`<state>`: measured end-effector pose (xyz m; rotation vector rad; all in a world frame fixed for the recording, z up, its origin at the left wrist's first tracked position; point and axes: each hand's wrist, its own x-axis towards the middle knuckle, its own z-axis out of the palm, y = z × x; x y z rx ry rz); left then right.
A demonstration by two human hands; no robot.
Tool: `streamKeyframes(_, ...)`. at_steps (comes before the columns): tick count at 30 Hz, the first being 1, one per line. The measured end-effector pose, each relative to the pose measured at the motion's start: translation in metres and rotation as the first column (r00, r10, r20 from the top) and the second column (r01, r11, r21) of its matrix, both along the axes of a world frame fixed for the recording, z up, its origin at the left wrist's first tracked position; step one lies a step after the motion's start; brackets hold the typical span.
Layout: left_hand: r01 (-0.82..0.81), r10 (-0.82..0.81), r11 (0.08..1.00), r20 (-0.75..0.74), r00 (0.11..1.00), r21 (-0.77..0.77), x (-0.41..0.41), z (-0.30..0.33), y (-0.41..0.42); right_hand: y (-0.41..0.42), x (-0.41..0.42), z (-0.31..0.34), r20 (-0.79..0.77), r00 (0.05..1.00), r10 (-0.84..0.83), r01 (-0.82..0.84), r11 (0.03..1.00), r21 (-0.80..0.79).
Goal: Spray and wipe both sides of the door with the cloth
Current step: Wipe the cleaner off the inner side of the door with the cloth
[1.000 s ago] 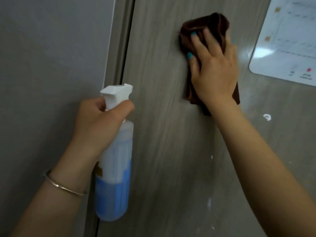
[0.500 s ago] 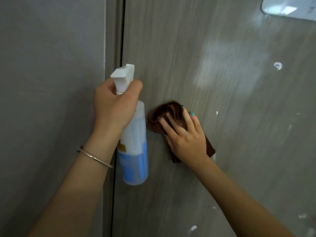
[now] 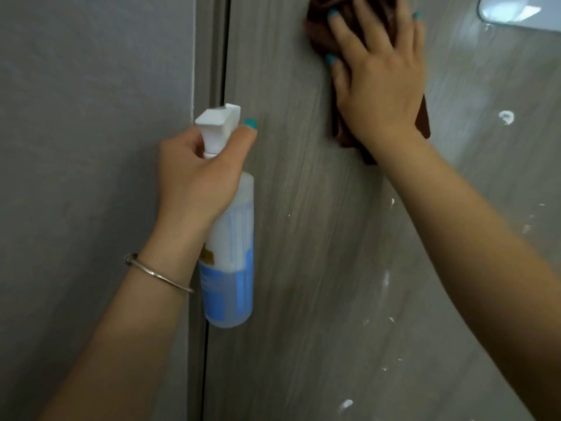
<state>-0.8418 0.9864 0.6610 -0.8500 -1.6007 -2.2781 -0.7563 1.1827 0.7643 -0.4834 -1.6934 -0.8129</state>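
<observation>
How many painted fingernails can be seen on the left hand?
1: the teal thumbnail of the left hand, beside the spray bottle nozzle. The other nails are hidden behind the bottle.

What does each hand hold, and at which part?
The left hand grips the spray bottle at its neck, under the white nozzle. The right hand presses the brown cloth flat against the door.

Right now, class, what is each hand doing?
Left hand: grips the spray bottle at its neck.
Right hand: open, fingers spread, pressing the brown cloth against the door.
</observation>
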Motion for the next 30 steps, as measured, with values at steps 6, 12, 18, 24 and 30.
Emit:
streamKeyframes(6,0.022,-0.022,1.000,0.001,1.000,0.016,-0.007,-0.013,0.008,-0.006,-0.011,-0.106,-0.093,0.995,0.048,-0.043,0.998,0.049)
streamKeyframes(12,0.012,-0.012,0.999,-0.003,1.000,0.034,-0.001,-0.015,0.002,-0.006,-0.010,-0.278,0.219,0.967,0.133,-0.162,0.979,0.122)
streamKeyframes(18,0.051,-0.048,0.998,0.081,0.996,-0.033,0.012,-0.028,-0.016,-0.001,0.003,-0.294,0.436,0.890,0.133,-0.212,0.967,0.138)
streamKeyframes(24,0.045,-0.040,0.998,0.112,0.993,-0.043,0.010,-0.041,-0.023,0.008,0.012,-0.165,0.130,0.988,0.086,-0.109,0.977,0.185)
streamKeyframes(30,0.022,-0.015,0.997,0.100,0.995,-0.069,0.001,-0.060,-0.015,0.020,0.025,-0.097,-0.049,0.997,0.067,-0.061,0.991,0.120)
